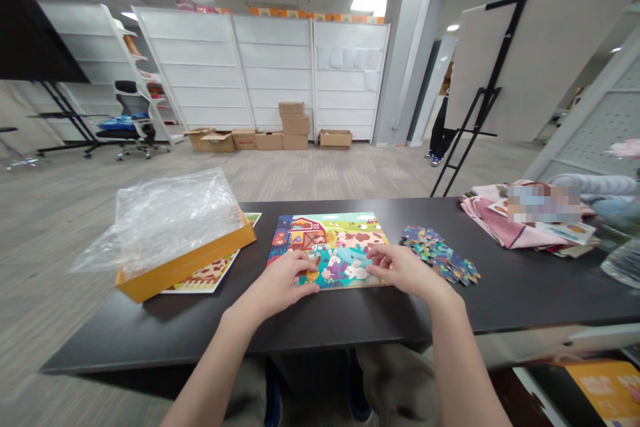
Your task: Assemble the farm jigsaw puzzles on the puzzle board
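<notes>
A colourful farm jigsaw puzzle (334,241) with a red barn, cows and rabbits lies on the dark table (525,287) in front of me. My left hand (283,283) rests on its lower left part, fingers spread flat on the pieces. On the lower right part sits my right hand (400,265), its fingers extended and pointing left over a rabbit. Neither hand holds anything. A heap of loose puzzle pieces (440,255) lies just right of the puzzle, beside my right hand.
A yellow box lid (187,265) with crumpled clear plastic (165,213) sits at the left on a printed sheet (210,273). Folded pink cloth and papers (525,227) lie at the right. Behind stand an easel board (500,67), cardboard boxes (295,125), an office chair (127,121) and a person (443,127).
</notes>
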Demonstrator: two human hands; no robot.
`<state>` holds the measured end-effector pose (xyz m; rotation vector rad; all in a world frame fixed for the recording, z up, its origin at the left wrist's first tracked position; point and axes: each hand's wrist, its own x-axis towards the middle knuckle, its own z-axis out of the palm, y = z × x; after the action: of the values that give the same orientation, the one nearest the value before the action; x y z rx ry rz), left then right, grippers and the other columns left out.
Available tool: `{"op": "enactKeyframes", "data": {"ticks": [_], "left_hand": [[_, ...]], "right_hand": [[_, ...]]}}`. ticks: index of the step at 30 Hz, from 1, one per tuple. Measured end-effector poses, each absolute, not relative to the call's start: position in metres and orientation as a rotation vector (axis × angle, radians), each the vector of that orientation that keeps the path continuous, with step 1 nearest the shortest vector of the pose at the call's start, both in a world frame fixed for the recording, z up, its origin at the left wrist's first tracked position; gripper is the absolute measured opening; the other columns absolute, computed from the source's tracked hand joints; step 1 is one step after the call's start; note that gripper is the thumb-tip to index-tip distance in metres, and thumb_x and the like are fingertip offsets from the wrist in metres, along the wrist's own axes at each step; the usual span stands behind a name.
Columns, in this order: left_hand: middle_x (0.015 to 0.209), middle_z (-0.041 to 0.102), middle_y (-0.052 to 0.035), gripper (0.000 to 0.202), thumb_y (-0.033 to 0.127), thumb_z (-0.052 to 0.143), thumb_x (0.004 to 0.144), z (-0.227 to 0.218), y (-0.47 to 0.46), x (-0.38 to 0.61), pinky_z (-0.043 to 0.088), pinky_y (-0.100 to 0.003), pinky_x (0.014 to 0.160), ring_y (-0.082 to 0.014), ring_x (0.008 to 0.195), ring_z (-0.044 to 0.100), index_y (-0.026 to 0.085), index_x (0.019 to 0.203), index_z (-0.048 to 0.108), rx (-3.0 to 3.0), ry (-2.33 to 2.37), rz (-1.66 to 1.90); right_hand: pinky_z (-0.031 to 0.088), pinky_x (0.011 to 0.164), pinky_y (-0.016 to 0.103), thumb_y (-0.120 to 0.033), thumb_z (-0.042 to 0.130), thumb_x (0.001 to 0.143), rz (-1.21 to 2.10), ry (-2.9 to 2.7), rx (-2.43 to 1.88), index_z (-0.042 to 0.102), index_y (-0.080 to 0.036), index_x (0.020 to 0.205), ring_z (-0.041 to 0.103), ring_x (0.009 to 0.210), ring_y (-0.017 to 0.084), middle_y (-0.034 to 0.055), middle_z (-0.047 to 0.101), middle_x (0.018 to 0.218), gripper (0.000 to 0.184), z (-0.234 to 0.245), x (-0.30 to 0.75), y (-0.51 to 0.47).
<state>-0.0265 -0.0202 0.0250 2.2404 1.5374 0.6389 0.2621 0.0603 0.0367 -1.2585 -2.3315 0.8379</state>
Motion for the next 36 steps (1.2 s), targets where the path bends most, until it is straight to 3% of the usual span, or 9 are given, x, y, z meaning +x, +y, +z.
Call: {"op": "enactKeyframes", "data": {"ticks": [9, 15, 30, 36], "left_hand": [[0.12, 0.069, -0.0092, 0.039, 0.043, 0.074, 0.08, 0.02, -0.019, -0.028, 0.047, -0.038, 0.103, -0.0275, 0.117, 0.061, 0.022, 0.113, 0.072, 2.275, 1.571, 0.633], [0.119, 0.071, -0.0078, 0.035, 0.037, 0.073, 0.079, 0.026, -0.021, -0.022, 0.047, -0.039, 0.101, -0.028, 0.114, 0.063, 0.023, 0.111, 0.072, 2.303, 1.62, 0.593], [0.116, 0.072, -0.0062, 0.03, 0.037, 0.072, 0.079, 0.019, -0.017, -0.025, 0.048, -0.04, 0.101, -0.0282, 0.113, 0.063, 0.024, 0.106, 0.071, 2.293, 1.614, 0.622], [0.117, 0.071, -0.0066, 0.027, 0.035, 0.072, 0.079, 0.022, -0.019, -0.022, 0.048, -0.039, 0.101, -0.0276, 0.113, 0.063, 0.024, 0.104, 0.071, 2.283, 1.629, 0.609]], "right_hand": [[0.047, 0.062, 0.026, -0.03, 0.068, 0.08, 0.897, -2.278, -1.305, 0.069, -0.017, 0.092, 0.06, 0.067, 0.015, 0.0032, 0.069, 0.078, 0.018, 0.03, 0.274, 0.066], [0.046, 0.063, 0.025, -0.027, 0.068, 0.08, 0.875, -2.272, -1.322, 0.069, -0.017, 0.093, 0.059, 0.066, 0.014, 0.0029, 0.069, 0.081, 0.017, 0.027, 0.276, 0.068], [0.043, 0.064, 0.029, -0.04, 0.064, 0.085, 0.571, -2.267, -1.476, 0.068, -0.017, 0.088, 0.063, 0.074, 0.021, 0.0075, 0.07, 0.084, 0.024, 0.033, 0.281, 0.065], [0.043, 0.064, 0.03, -0.045, 0.063, 0.085, 0.586, -2.225, -1.55, 0.068, -0.016, 0.095, 0.064, 0.075, 0.022, 0.0092, 0.071, 0.086, 0.031, 0.033, 0.283, 0.066]]}}
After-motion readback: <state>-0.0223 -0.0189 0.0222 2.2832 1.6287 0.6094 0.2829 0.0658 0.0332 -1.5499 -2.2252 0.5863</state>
